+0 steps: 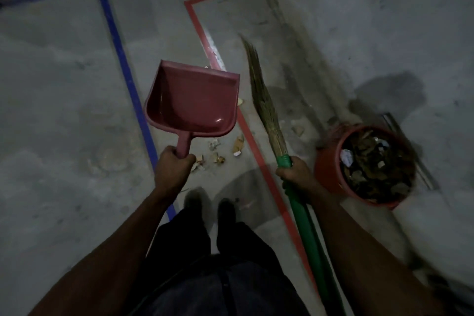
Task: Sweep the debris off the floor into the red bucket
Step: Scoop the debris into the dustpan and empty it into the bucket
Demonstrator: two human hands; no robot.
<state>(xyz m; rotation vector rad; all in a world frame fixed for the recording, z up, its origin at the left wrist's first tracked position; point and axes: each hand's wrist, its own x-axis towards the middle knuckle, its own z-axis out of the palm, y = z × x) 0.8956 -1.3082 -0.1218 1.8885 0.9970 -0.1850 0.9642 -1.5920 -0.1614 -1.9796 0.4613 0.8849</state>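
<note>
Presently, head view, one entry.

Left hand (172, 164): I have it wrapped round the handle of the red dustpan (191, 102), pan raised off the floor, mouth pointing away from me, pan showing no load.

Right hand (295, 173): clamped on the green handle of the broom (261, 100); its long axis runs from my right hip forward and slightly left, bristles ahead of me.

Debris (218, 151): pale scraps strewn on the concrete floor (64, 110), between my two hands and just ahead of my feet, mostly left of the red floor line (252, 146); a few lie beyond it.

Red bucket (325, 174): upright, already holding scraps, just right of my right hand.

Judgement: the scraps sit nearer the dustpan hand; the pan would need lowering beside them, mouth facing the broom.
</note>
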